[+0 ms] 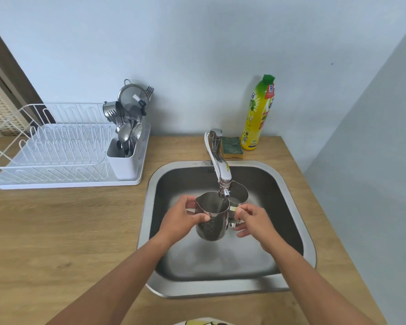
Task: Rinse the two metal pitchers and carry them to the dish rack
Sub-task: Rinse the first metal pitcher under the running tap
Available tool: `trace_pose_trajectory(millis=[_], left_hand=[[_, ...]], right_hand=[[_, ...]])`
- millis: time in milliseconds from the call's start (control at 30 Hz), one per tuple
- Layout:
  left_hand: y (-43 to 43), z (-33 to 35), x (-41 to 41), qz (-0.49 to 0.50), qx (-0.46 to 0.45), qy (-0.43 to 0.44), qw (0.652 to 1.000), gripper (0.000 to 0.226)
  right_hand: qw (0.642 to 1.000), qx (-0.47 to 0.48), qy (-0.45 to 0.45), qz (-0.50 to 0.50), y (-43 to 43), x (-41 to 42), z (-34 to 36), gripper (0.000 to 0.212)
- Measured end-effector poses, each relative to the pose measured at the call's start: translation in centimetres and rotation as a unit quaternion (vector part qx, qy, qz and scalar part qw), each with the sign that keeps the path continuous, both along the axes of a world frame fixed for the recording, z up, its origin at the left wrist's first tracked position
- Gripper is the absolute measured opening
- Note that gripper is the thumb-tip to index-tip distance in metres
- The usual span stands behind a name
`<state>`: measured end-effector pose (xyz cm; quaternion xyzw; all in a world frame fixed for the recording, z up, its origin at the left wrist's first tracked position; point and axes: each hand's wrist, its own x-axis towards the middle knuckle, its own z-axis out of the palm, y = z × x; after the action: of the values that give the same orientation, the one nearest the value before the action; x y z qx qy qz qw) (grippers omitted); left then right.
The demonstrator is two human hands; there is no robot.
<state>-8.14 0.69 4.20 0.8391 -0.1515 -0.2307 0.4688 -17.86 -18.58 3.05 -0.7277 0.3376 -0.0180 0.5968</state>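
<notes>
I have the near pitcher [212, 218] held up over the middle of the sink [298, 198], right under the tap [222, 171], with a thin stream running into its mouth. My left hand [182, 220] is wrapped around the pitcher's body, thumb across the front and fingers behind near the spout. My right hand [253, 220] pinches its handle at the side, thumb and forefinger closed on the metal strap. The second pitcher [239, 193] sits just behind the first, toward the back of the sink, partly hidden by the tap; I cannot tell whether it rests on the sink floor or leans on the first one.

I judge these pitchers as light when empty but noticeably heavier once water collects, stiff, and slick while wet. The smooth steel wall offers little friction, so the handle is the surest hold, with the other hand steadying the body or the base while tipping water out.

The dish rack [56, 146] stands on the counter [63, 221] to the left of the sink, its cutlery holder [124, 160] full at the right end; the open prongs look free for both pitchers.
</notes>
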Motion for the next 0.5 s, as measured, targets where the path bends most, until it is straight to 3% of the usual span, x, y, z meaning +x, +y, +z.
trace_pose_trajectory(millis=[500], left_hand=[[-0.50, -0.49, -0.20, -0.015, 0.001, 0.020, 1.000, 0.047]], right_hand=[[1.000, -0.023, 0.006, -0.008, 0.29, -0.67, 0.78, 0.014]])
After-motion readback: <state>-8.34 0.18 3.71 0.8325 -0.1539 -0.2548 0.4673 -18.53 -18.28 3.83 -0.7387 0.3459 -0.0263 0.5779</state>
